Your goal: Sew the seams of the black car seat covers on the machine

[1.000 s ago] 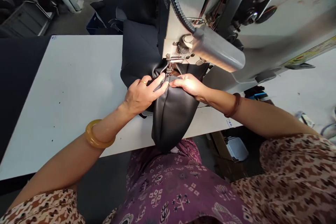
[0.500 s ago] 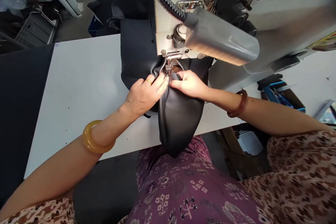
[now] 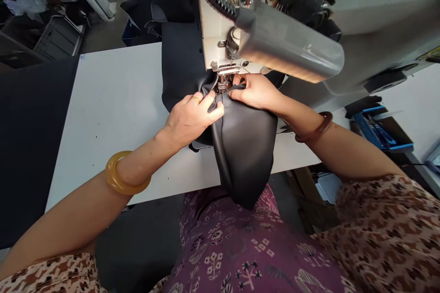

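Black sheet goods (image 3: 30, 146) fill the far L of the view, up against a white work table (image 3: 113, 114). Amber bangle (image 3: 123, 174) on L wrist. L hand (image 3: 192, 121), w/ gold ring (image 3: 195, 99), curls over a fold of a black vinyl panel (image 3: 245, 151), fingers gripping it just beside the presser foot (image 3: 223, 83) of an industrial sewing machine (image 3: 220, 23). Panel lies on the table & runs under the foot; its near end hangs past the table edge above a purple print skirt (image 3: 220, 247), and its far part bunches behind the machine. One seam-like line runs down the near section, so some joining looks done; how much stitching is left can't be told from this view. R hand (image 3: 254, 92) is clamped on the panel on the other side of the foot, apart from L hand but close. Brown bangle (image 3: 318, 127) on R wrist. Further R, a blue-edged tray (image 3: 381, 130).
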Demonstrator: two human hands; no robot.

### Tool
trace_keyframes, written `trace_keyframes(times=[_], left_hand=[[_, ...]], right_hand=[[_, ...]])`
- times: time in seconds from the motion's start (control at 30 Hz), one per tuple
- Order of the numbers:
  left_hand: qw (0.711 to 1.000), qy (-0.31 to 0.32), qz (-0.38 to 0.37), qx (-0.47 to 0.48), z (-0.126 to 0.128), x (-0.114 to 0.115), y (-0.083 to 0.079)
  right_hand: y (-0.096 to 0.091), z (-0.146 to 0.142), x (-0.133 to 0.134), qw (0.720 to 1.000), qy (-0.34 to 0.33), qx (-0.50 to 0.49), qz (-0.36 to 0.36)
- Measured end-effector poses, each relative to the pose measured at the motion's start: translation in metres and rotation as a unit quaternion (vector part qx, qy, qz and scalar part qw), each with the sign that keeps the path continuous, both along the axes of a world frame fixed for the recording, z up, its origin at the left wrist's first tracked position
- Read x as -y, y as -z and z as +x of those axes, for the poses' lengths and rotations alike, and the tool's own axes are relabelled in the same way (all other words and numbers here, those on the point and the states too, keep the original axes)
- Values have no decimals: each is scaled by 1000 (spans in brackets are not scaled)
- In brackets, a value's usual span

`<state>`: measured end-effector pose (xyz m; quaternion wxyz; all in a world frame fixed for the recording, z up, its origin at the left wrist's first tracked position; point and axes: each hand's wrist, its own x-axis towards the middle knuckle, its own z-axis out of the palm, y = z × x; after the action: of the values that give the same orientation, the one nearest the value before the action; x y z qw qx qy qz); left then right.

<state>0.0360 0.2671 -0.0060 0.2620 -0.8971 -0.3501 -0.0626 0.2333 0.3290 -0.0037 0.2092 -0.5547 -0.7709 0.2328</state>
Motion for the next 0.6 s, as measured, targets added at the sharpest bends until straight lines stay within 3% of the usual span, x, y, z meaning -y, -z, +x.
trace_keyframes(times=[0.1,0.3,0.47,0.6], left_hand=[[999,-1,-39,25,0,-1,-2],[998,-15,-50,35,-1,-1,-3],[999,-21,-24,37,-2,-1,1],[1000,-20,9,18,-2,-1,1]], right_hand=[[-4,-1,-5,999,21,-9,-37],[-10,-4,-3,997,38,-14,-67],[-15,-7,-4,993,66,-8,-97],[-9,-5,-9,994,48,-37,-95]])
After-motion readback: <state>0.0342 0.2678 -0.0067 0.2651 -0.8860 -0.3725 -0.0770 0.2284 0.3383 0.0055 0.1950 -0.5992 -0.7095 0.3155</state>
